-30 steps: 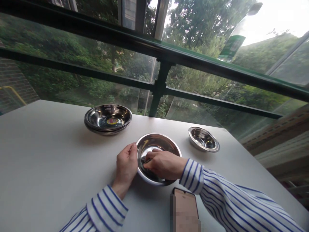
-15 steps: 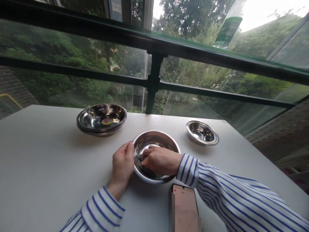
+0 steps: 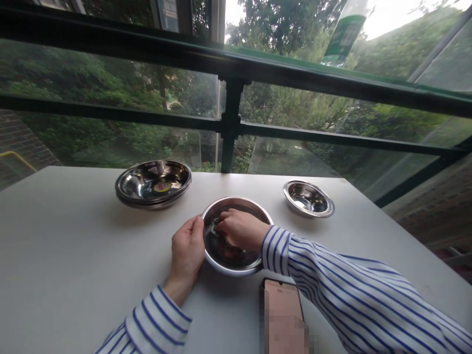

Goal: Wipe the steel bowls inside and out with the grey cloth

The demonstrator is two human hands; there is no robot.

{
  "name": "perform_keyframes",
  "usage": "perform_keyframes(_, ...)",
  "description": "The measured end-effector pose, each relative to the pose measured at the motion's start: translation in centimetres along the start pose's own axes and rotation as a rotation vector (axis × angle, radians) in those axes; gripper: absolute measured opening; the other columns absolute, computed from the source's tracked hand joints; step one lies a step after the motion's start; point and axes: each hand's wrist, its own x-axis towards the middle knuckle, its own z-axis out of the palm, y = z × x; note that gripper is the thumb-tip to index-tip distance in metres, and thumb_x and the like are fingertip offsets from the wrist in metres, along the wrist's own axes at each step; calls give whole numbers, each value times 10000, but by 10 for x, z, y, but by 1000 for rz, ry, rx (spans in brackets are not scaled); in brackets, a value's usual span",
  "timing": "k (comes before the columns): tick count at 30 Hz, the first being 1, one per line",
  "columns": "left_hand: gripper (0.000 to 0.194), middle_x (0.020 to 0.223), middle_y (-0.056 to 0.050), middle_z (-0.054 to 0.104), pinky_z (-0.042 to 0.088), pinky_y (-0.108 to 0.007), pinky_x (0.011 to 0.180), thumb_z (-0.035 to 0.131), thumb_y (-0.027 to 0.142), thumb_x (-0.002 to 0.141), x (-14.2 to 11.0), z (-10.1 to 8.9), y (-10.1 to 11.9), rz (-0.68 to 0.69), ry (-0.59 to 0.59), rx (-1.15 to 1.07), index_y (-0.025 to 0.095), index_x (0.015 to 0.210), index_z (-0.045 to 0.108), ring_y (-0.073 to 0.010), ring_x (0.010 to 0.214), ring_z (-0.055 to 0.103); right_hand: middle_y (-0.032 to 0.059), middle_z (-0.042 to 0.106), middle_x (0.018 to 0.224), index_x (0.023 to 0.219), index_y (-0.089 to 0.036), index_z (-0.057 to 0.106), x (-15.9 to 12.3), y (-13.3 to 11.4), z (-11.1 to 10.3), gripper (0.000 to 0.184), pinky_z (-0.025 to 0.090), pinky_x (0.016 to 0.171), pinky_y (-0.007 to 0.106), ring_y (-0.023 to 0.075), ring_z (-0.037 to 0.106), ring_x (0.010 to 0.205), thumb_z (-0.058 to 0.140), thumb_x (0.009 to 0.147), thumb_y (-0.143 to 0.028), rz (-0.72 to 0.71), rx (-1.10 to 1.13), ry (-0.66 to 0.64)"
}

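Note:
A shiny metal bowl (image 3: 236,270) stands on the white table in front of me. My left hand (image 3: 188,255) grips its left rim, thumb on top and fingers wrapped outside. Inside the bowl, my right hand (image 3: 241,228) has its fingers bent together against the inner left wall. A small greyish, wiry-looking patch (image 3: 214,226) shows at those fingertips; whether it is a held thing or a reflection is unclear. The fingertips themselves are mostly hidden.
Several stacked metal basins (image 3: 153,201) stand at the back left, the top one with a sticker inside. A smaller metal bowl (image 3: 309,199) is at the back right. Near me lies a phone (image 3: 282,305). Beyond the table, a green bottle (image 3: 344,39) stands on the dark railing (image 3: 228,108).
My right hand has shifted up and slightly left inside the bowl, toward its far left wall. My left hand keeps its grip on the rim. The view has tilted slightly.

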Motion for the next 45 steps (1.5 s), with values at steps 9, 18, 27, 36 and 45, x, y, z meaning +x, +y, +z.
perform_keyframes(9,243,550,26,532,384,-233,512,524,376,745,2,1,-3,-19,3,-25,166,660,613,-141,543,483,87,641,943,860,-146,693,-12,-9,-8,186,371,814,271,170,549,860,508,841,-136,-147,28,-104)
perform_keyframes(18,250,547,29,536,385,-235,526,522,384,742,0,2,0,-16,-14,5,176,622,591,-148,561,489,17,674,858,845,-184,707,-31,-3,-15,161,391,754,202,130,575,826,557,819,-132,-245,86,-204)
perform_keyframes(27,277,652,-12,613,411,-249,597,538,384,744,3,-1,-2,11,-20,32,144,761,674,-174,650,532,112,647,888,869,-104,675,-1,14,-2,175,396,754,288,186,571,826,504,830,-105,13,-55,7)
perform_keyframes(36,296,644,-11,626,408,-248,572,553,392,740,5,-1,0,-11,-44,9,137,786,698,-165,617,530,63,651,896,848,-143,676,-1,3,0,156,385,808,259,151,564,829,520,846,-143,-93,-78,-8)
perform_keyframes(45,319,673,-21,633,427,-258,624,543,405,752,4,-1,3,-35,-58,-2,133,830,689,-187,701,556,126,642,793,770,-75,660,-11,26,-10,171,408,694,296,195,587,744,498,819,-86,-4,-137,-13)
